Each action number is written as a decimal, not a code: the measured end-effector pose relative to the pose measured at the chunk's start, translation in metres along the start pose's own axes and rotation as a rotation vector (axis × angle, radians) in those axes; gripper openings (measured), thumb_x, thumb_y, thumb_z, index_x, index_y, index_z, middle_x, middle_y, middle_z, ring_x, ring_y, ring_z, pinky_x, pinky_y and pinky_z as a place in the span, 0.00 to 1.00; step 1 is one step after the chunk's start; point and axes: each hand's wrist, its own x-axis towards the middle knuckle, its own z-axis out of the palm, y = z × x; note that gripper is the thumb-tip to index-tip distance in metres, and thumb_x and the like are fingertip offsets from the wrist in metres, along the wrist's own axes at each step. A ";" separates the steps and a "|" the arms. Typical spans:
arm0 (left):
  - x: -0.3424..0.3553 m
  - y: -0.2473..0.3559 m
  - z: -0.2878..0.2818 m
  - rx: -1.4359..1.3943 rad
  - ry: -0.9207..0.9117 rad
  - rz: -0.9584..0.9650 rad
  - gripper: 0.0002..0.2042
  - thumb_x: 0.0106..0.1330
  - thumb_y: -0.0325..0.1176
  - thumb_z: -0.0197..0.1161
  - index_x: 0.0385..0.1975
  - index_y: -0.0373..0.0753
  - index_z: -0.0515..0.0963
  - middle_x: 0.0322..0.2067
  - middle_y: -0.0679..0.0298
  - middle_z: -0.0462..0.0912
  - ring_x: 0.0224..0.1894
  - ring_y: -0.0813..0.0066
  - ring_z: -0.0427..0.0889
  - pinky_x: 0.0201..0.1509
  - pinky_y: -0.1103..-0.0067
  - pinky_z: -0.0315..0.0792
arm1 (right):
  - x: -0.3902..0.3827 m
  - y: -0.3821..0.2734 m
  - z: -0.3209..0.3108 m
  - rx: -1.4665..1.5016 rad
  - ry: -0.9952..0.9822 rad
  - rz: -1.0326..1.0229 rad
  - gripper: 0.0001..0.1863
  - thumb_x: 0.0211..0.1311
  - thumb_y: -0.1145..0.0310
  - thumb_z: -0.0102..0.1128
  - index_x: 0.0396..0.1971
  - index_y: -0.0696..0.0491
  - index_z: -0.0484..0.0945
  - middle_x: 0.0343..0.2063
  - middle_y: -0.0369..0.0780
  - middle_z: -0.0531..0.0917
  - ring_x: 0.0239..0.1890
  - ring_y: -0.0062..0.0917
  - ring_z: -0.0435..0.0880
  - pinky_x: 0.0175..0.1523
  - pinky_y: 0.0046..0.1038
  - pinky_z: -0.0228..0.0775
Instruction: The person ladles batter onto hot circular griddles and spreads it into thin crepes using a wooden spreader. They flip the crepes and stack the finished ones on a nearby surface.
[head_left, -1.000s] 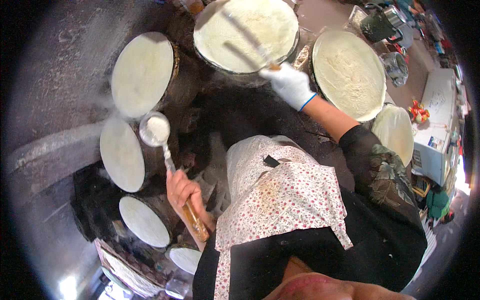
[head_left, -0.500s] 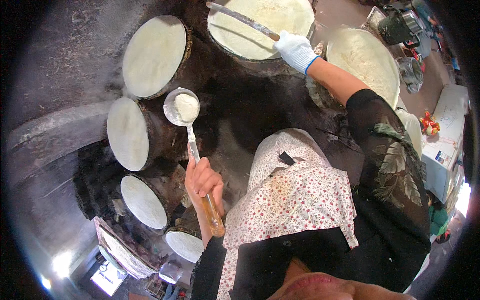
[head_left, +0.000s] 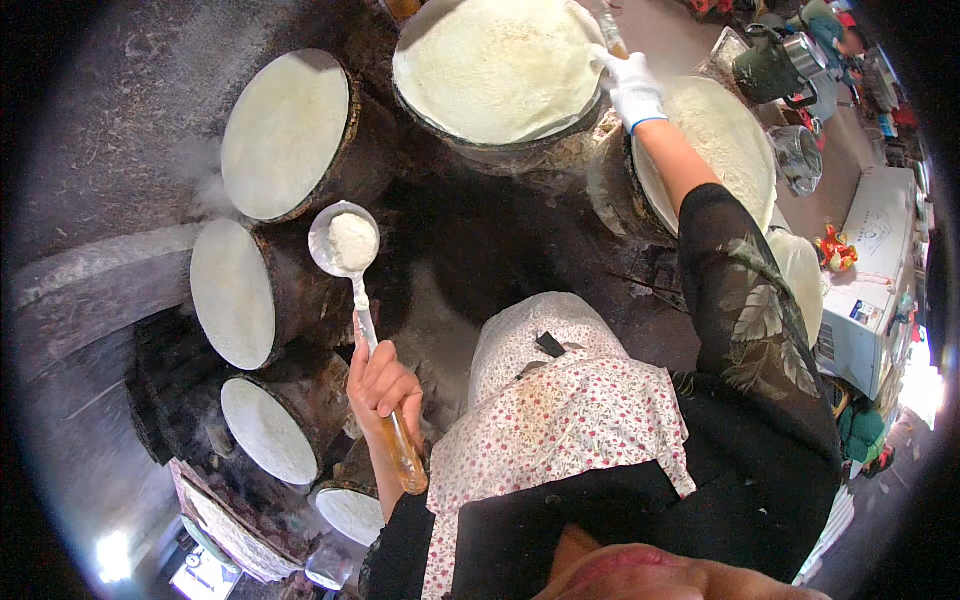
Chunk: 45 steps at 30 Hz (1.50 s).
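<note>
My left hand (head_left: 385,385) grips the wooden handle (head_left: 404,445) of a metal ladle (head_left: 343,238) that has a mound of white batter or flour in its bowl. My right hand (head_left: 630,85), in a white glove, holds a flat scraper (head_left: 614,32) at the right edge of the top round griddle (head_left: 484,68), which carries a wide, pale sheet with a ragged rim. To its right another griddle (head_left: 735,145) with a pale sheet lies partly behind my right arm; to its left stands a griddle (head_left: 285,130) with a smooth pale top.
More round griddles (head_left: 230,290) curve down the left to a board (head_left: 226,515) with a pale layer on it. Steam drifts between them. On the right are a dark pot (head_left: 760,75), a metal container (head_left: 797,155) and a white chest (head_left: 865,290). A person (head_left: 830,35) is at the upper right.
My right hand has moved up and right, and the scraper has swung from lying across the top griddle to its right edge. My left hand still holds the ladle, shifted slightly.
</note>
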 end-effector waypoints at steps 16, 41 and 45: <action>0.019 0.000 0.016 0.117 0.033 -0.037 0.20 0.86 0.35 0.42 0.73 0.51 0.64 0.19 0.73 0.63 0.09 0.89 0.61 0.08 0.89 0.63 | 0.019 -0.076 -0.100 -0.208 0.431 -0.458 0.07 0.55 0.72 0.70 0.34 0.48 0.86 0.35 0.45 0.85 0.33 0.37 0.91 0.30 0.34 0.84; -0.051 -0.132 -0.064 0.105 -0.122 -0.178 0.15 0.86 0.36 0.41 0.61 0.34 0.67 0.21 0.70 0.66 0.12 0.86 0.69 0.11 0.85 0.70 | -0.285 0.183 -0.102 -0.032 0.285 -0.182 0.19 0.57 0.62 0.70 0.51 0.35 0.88 0.38 0.43 0.82 0.34 0.38 0.86 0.38 0.37 0.81; -0.067 -0.143 -0.063 0.162 -0.086 -0.118 0.17 0.86 0.35 0.41 0.69 0.38 0.64 0.21 0.71 0.65 0.11 0.89 0.66 0.10 0.88 0.70 | -0.282 0.135 -0.117 -0.043 0.131 -0.126 0.28 0.57 0.50 0.70 0.60 0.37 0.84 0.35 0.46 0.81 0.28 0.35 0.84 0.35 0.36 0.79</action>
